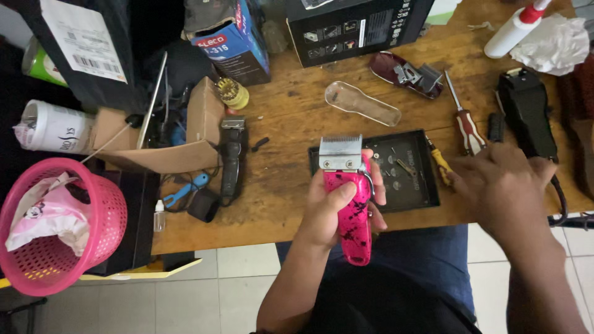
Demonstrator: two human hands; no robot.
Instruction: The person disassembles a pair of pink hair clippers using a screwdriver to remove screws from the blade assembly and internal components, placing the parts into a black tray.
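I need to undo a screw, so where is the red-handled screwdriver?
The red-handled screwdriver lies on the wooden table at upper right, between the black tray and the black clipper, just above the right hand.

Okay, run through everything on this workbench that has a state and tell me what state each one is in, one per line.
Pink hair clipper: held upright in left hand, blade up.
Right hand: over the table's right side, blurred; grip unclear.
Black clipper: lying flat, untouched.
Black tray: open, small parts inside.
Red-handled screwdriver: lying on the wooden table.
Clear plastic cover: lying loose.
Pink basket: holds crumpled bags.
Cardboard box: open.
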